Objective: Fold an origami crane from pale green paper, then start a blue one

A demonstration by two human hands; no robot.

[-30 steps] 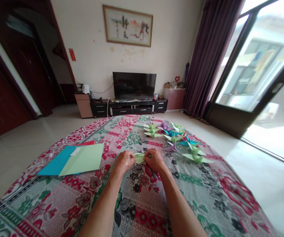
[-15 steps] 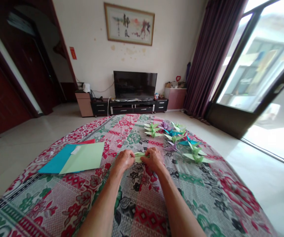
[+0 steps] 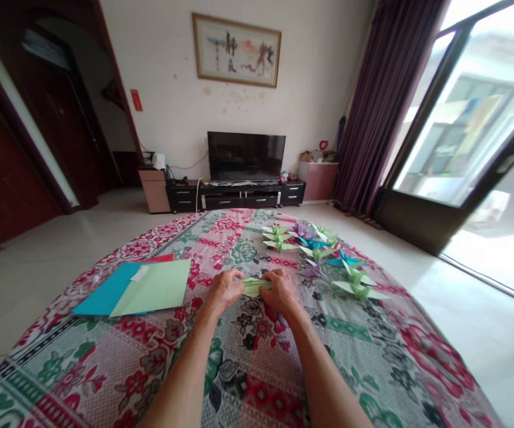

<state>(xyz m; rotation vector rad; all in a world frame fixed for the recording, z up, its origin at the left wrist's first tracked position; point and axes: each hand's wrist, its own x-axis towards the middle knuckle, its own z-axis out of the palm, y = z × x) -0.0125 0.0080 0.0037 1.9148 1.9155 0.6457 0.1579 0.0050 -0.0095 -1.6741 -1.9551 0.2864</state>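
Two bare forearms stretch over the flower-patterned table [image 3: 275, 368], and between its left and right edges I can see the folded green paper [image 3: 252, 288] held low. The left hand [image 3: 225, 289] pinches one end between thumb and curled fingers; the right hand [image 3: 281, 290] grips the other end, its fingertips partly hidden from me. Toward the table's left edge lie overlapping sheets: pale green [image 3: 156, 288] over blue [image 3: 103, 291], a strip of red [image 3: 164, 258] showing behind. Paper cranes [image 3: 317, 254] in green, blue and purple crowd toward the right and far edges. Beyond the far edge, a dark television [image 3: 246, 156] stands on a low black cabinet [image 3: 223, 201].
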